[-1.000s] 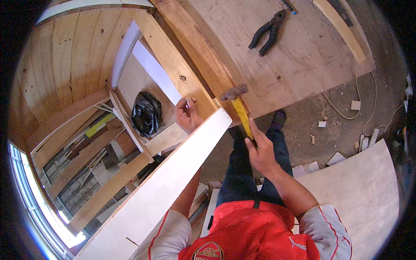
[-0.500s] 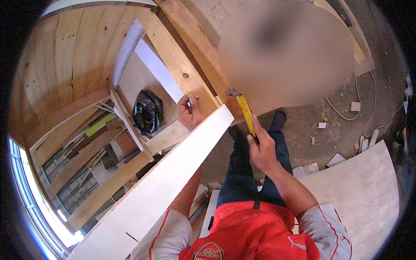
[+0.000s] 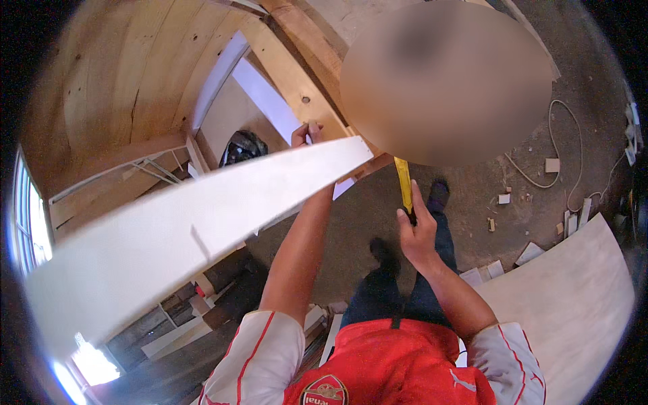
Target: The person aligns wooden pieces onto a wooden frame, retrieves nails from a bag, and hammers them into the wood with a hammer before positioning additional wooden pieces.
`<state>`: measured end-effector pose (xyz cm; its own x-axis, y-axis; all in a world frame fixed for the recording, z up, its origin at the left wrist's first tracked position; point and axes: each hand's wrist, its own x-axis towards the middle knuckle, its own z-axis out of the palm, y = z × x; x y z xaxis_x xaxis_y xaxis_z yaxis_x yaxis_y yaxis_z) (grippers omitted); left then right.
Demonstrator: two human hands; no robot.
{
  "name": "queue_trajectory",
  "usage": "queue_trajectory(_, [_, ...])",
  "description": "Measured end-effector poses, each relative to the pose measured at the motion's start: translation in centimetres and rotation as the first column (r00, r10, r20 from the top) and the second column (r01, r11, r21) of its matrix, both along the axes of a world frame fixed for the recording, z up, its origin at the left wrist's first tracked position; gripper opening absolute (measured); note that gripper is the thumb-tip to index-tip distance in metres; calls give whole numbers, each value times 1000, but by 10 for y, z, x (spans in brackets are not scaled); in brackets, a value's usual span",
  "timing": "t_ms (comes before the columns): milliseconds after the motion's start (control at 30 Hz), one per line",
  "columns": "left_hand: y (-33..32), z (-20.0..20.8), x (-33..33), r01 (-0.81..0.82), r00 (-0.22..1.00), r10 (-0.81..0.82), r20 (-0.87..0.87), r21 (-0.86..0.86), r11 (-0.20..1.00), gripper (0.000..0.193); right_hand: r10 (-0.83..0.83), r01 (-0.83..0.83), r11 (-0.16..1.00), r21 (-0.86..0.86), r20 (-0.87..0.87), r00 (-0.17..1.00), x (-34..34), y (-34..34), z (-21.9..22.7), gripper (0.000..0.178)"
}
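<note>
My right hand (image 3: 420, 236) is closed round the yellow handle of a hammer (image 3: 404, 183); a blurred patch hides its head. A long white board (image 3: 223, 209) stretches from the left to the middle, its narrow end meeting a pale wooden frame piece (image 3: 287, 74) with a knot in it. Beyond the board, my left hand (image 3: 308, 133) rests by that frame piece with its fingers curled. The board covers part of this hand, and whatever the fingers pinch, if anything, cannot be made out.
A plank-lined wooden panel (image 3: 101, 88) stands at the left. A black plastic bag (image 3: 243, 147) lies inside the frame. On the floor are a pale cable (image 3: 552, 142), small wood offcuts (image 3: 504, 199) and a large pale sheet (image 3: 567, 290) at the right. Loose boards lie at lower left.
The white board's near end has swung up and away to the left, uncovering my left forearm. The hammer has shifted slightly right and nearer, its handle now more upright in the picture.
</note>
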<state>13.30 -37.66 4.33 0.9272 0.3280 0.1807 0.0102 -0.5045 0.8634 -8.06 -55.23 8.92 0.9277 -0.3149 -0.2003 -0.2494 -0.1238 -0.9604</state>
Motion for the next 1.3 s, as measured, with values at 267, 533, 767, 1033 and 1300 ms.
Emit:
queue_trajectory(267, [29, 23, -14, 58, 990, -35, 138, -164, 985, 21, 50, -49, 995, -84, 4, 999, -89, 84, 13, 67])
queue_trajectory(533, [184, 40, -250, -23, 993, 40, 115, -146, 989, 21, 232, -185, 934, -306, 125, 965, -169, 232, 23, 67])
queue_trajectory(767, [369, -17, -490, -449, 860, 335, -384, -263, 854, 31, 397, -408, 874, -264, -96, 913, -232, 381, 9, 57])
queue_trajectory(1033, [476, -37, -537, -658, 731, 418, -539, -395, 641, 26, 521, -534, 809, -246, -121, 845, -249, 532, -14, 39])
queue_trajectory(1300, [553, -34, -441, -502, 864, 306, -399, -641, 580, 26, 492, -470, 750, -465, -82, 867, -210, 601, -41, 19])
